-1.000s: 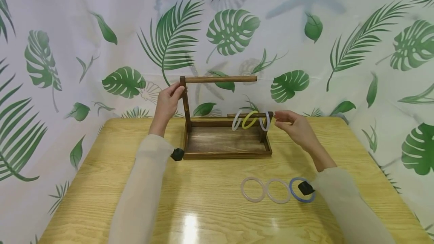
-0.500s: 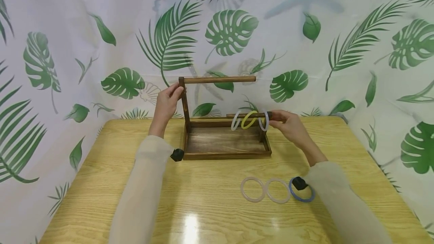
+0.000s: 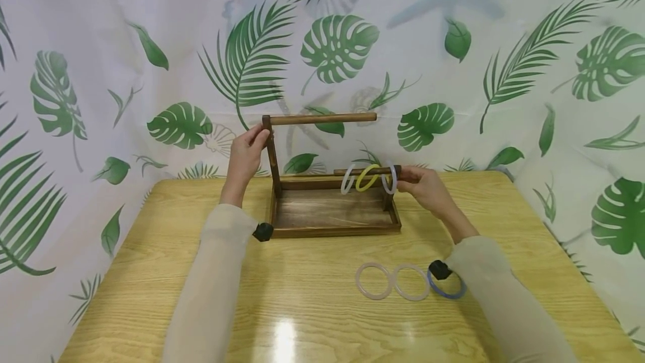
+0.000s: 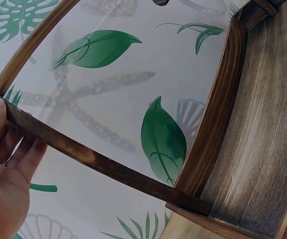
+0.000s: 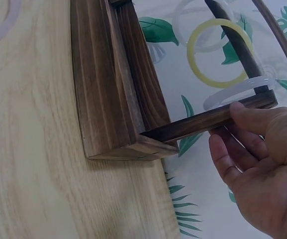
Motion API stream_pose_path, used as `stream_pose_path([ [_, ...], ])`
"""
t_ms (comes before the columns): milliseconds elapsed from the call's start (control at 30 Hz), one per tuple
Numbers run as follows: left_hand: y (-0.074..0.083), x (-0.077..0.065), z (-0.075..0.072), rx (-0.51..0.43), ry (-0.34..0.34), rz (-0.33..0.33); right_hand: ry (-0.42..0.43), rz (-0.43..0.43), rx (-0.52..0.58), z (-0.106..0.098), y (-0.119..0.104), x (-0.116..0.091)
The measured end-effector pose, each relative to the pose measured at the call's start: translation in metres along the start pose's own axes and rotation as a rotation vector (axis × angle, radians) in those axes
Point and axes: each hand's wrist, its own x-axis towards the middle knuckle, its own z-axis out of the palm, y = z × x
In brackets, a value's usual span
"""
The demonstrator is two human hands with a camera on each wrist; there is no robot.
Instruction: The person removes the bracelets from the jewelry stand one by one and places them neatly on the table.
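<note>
A dark brown wooden stand with a tray base sits on the table. My left hand pinches the upper end of its tall left post, just below the upper rod. On the other side, my right hand pinches the short right post near its top, thumb on one face and fingers behind. From the lower rod hang a whitish ring, a yellow ring and a pale lilac ring, the last closest to the right hand. The upper rod bears no rings.
On the table before the stand lie a pinkish ring, a pale ring and a blue ring, side by side. The right wrist's black camera partly covers the blue one. A leaf-patterned cloth hangs behind.
My right hand has moved left from just beside the short post and now grips it. The left hand keeps its hold on the tall post. The rings stay on the lower rod.
</note>
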Motion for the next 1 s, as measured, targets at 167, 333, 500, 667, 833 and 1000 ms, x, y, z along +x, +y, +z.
stream_pose_path([
  [167, 0.0, -0.001, 0.002, 0.03, 0.035, 0.009, -0.012, 0.021, -0.085, 0.0, 0.003, 0.0],
  [333, 0.001, -0.004, 0.005, 0.105, 0.087, 0.016, -0.024, 0.009, -0.132, 0.0, 0.002, 0.001],
  [500, 0.004, -0.008, 0.007, 0.194, 0.117, 0.045, -0.031, 0.001, -0.141, 0.001, 0.003, 0.001],
  [667, 0.007, -0.018, 0.008, 0.212, 0.165, 0.072, -0.035, 0.006, -0.136, 0.002, 0.004, 0.001],
  [833, 0.01, -0.033, 0.014, 0.175, 0.301, 0.14, -0.04, 0.011, -0.133, 0.0, 0.002, 0.001],
  [1000, 0.015, -0.049, 0.023, 0.154, 0.334, 0.195, -0.036, -0.001, -0.131, -0.001, 0.003, 0.001],
])
